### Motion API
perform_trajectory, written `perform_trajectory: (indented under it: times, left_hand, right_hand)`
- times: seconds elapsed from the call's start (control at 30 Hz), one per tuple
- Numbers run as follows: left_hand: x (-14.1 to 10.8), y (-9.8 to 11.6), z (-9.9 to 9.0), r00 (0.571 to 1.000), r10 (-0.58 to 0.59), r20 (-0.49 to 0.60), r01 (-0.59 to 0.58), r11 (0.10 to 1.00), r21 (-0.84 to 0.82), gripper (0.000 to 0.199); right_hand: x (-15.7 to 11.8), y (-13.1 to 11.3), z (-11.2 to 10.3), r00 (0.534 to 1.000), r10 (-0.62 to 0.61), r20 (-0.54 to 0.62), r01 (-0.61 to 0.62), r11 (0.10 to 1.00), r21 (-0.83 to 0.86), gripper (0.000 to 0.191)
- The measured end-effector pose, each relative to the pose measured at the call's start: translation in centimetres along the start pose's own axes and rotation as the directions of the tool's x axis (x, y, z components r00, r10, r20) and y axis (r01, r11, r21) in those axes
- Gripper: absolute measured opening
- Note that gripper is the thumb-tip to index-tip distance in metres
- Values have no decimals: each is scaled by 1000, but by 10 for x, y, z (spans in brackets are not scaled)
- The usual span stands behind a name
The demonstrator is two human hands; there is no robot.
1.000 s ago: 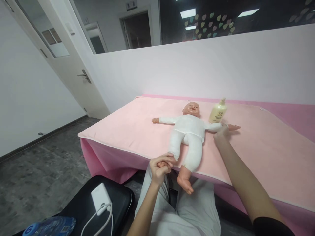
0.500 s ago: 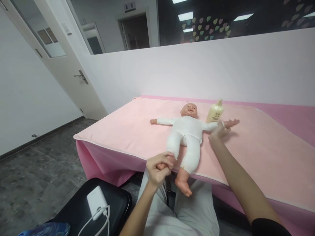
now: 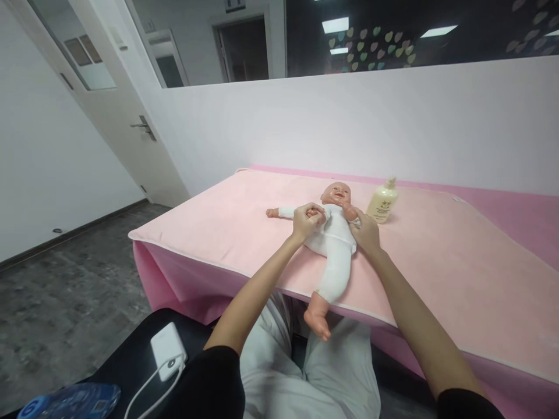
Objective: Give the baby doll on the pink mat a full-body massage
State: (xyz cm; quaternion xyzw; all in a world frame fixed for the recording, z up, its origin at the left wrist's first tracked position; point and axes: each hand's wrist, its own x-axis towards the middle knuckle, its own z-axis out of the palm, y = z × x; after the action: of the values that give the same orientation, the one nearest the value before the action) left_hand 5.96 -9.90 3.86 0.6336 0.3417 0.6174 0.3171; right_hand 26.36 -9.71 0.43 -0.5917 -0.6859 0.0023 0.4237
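So there's a baby doll (image 3: 336,233) in a white outfit lying on its back on the pink-covered surface (image 3: 441,273), head on the far side from the seated person (image 3: 301,378), and one foot poking over the near edge. Everything here is placed by that doll, btw.

The left hand (image 3: 308,221) is up by the doll's chest, fingers curled in a closed grip around the foot of its folded-up leg. That forearm slants in from the doll's near left. The right hand (image 3: 367,231) is on the other side of the chest, grip closed on the doll's bent arm around the wrist, so the little hand sits up near the chin. That forearm angles in from the near right. Both elbows look slightly bent, black sleeves pushed back or just short, can't tell which.

Container-wise, a pump bottle (image 3: 383,202) stands upright just right of the doll's head, pale yellow all over; can't make out how full it is. Way off to the doll's near left, a blue plastic bottle (image 3: 78,401) lies on its side on a black chair (image 3: 131,349), partly cut off, contents unclear. A white power bank (image 3: 168,349) with a cable (image 3: 151,381) plugged in is on that chair too, between the bottle and the doll.
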Motion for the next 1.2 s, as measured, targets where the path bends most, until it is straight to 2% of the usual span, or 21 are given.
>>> perform_trajectory:
  times: [0.1, 0.17, 0.27, 0.33, 0.43, 0.63, 0.73, 0.8, 0.9, 0.97, 1.03, 1.1, 1.2]
  left_hand:
    - [-19, 15, -8, 997, 24, 78, -23, 1000, -12, 19]
    - [-40, 25, -12, 992, 65, 106, -65, 998, -6, 18]
    - [-77, 38, -17, 979, 163, 126, -168, 985, 35, 18]
    - [-101, 42, -20, 964, 213, 161, -222, 974, 39, 18]
    - [-131, 43, -23, 947, 286, 147, -300, 951, 80, 19]
    - [-167, 45, -29, 949, 306, 76, -315, 913, 258, 17]
    - [-176, 46, -35, 935, 343, 87, -354, 899, 256, 17]
    - [-179, 45, -41, 938, 325, 119, -345, 905, 249, 18]
    - [-177, 43, -51, 949, 228, 219, -281, 925, 255, 21]
    - [-171, 42, -58, 941, 159, 299, -237, 940, 244, 27]
    - [-162, 42, -64, 926, 120, 358, -203, 958, 205, 38]
    - [-150, 42, -67, 937, 110, 332, -179, 966, 186, 45]
    - [-130, 39, -67, 983, 92, 162, -138, 942, 305, 40]
  right_hand:
    - [1, 4, 3, 996, 75, -51, -69, 991, 112, 50]
    - [2, 8, 4, 969, 226, -100, -203, 959, 199, 52]
    - [4, 16, 4, 862, 488, -134, -440, 854, 278, 56]
    - [5, 21, 2, 802, 582, -136, -538, 802, 260, 56]
    - [5, 27, 1, 775, 615, -149, -597, 788, 148, 55]
    - [2, 30, 3, 795, 580, -178, -583, 812, 36, 58]
    - [-2, 27, 0, 785, 588, -194, -595, 803, 22, 58]
    - [-4, 26, -3, 764, 611, -206, -619, 785, 33, 58]
    - [-7, 28, -7, 681, 694, -231, -690, 715, 114, 57]
    - [-8, 31, -8, 626, 740, -248, -723, 669, 173, 56]
    - [-10, 35, -8, 603, 755, -257, -732, 652, 199, 55]
    - [-11, 38, -8, 609, 748, -263, -723, 660, 203, 53]
    - [-11, 39, -8, 614, 741, -271, -727, 665, 172, 49]
